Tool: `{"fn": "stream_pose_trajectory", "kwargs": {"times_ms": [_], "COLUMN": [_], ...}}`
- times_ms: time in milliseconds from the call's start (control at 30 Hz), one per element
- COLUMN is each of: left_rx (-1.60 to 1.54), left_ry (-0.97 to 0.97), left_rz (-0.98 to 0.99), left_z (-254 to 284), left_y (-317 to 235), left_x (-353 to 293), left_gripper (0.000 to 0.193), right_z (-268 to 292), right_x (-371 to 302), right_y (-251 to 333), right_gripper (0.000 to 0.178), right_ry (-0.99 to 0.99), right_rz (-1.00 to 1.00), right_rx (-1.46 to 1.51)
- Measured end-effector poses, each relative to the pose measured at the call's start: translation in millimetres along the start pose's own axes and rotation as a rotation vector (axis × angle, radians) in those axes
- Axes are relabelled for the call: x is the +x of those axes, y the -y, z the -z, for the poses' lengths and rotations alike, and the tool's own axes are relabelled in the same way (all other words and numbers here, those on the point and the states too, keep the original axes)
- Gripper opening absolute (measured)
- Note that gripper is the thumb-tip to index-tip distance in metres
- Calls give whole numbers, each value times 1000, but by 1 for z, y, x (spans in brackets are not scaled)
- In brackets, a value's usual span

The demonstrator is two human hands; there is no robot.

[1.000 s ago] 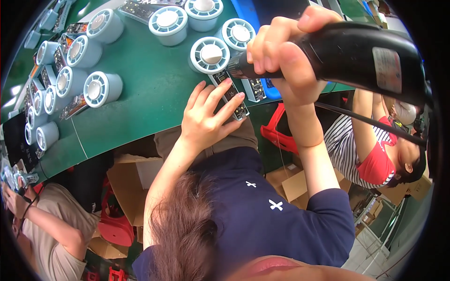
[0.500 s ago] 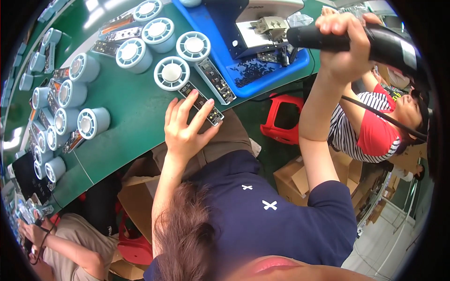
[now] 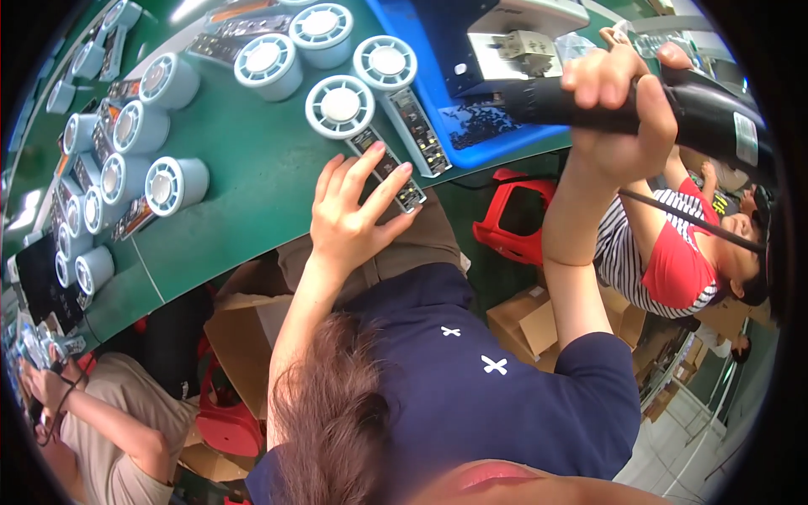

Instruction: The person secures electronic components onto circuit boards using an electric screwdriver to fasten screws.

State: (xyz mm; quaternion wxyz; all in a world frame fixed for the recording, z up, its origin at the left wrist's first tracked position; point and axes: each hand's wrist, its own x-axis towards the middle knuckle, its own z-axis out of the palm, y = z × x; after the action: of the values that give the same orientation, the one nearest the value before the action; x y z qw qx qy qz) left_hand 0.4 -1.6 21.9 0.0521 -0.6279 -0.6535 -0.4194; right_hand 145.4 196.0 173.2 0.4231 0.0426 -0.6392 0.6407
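My left hand (image 3: pixel 358 206) lies over a pale blue device, fingers spread, with two fingertips touching its narrow circuit board (image 3: pixel 389 172). The thumb is stretched out beside the board's near end. A round, vented, light-blue head (image 3: pixel 340 106) sits at the board's far end. Just to its right lies a similar device (image 3: pixel 417 130) with its board facing up. Raised on the right, my right hand (image 3: pixel 619 101) is closed around a thick black tube (image 3: pixel 715 105) with a white label. Part of the tube runs out toward the picture's dark rim.
Several light-blue devices (image 3: pixel 177 186) stand on the green table (image 3: pixel 244 202) to the left. A blue tray (image 3: pixel 471 151) holds a machine (image 3: pixel 522 50) and small black pieces. Beyond the table edge are a red stool (image 3: pixel 513 223), cardboard boxes (image 3: pixel 526 320) and co-workers on both sides.
The view has shifted, so the table things appear farther right and higher. My left hand keeps its place on the board, and my right hand still grips the black tube.
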Motion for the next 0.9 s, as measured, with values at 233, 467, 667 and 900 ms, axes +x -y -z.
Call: {"fn": "stream_pose_trajectory", "kwargs": {"times_ms": [233,467,667,900], "left_rx": [-34,-48,-66,-75], "left_ry": [-9,-9,3,-7], "left_rz": [-7,-21,22,-4], "left_z": [13,18,21,22], "left_y": [9,18,17,18], "left_x": [-7,-12,-13,-14], "left_gripper": [53,54,50,55], "right_z": [-97,-122,-128,-127], "right_x": [5,10,9,7], "right_y": [-45,-62,-65,-65], "right_gripper": [30,30,32,32], "right_ry": [-59,-159,-212,-169], "right_rz": [-98,-196,-241,-198], "right_rx": [61,53,46,70]}}
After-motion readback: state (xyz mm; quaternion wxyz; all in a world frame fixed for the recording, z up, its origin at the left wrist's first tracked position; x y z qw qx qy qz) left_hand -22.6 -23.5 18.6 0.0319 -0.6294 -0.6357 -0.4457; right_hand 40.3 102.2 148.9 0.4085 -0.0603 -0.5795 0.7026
